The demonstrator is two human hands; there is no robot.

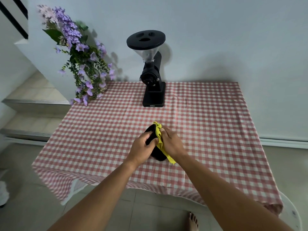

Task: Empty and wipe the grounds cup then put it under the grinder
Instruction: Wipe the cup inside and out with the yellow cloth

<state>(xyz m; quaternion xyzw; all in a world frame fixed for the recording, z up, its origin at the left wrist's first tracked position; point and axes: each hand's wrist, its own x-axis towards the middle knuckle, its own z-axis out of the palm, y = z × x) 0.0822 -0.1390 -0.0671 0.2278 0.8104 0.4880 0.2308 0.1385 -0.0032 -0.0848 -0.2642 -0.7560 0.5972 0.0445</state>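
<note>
Left hand (141,147) grips the grounds cup (158,155), mouth and long axis toward the grinder (153,90) at 12 o'clock, right hand (171,142) clutching a yellow cloth (158,130) against it

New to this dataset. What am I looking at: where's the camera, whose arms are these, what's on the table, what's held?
There is no robot here. It is one picture from a wide-angle camera worn on a person's head, looking forward and down, so the two bare arms are the wearer's own. The left hand has its grip round a black grounds cup, tipped on its side just over the table. The right hand holds a yellow cloth against the cup's mouth. On the checked tablecloth a black grinder stands at the back, with purple flowers at the back left corner. The cup is not yet under the grinder.
</note>
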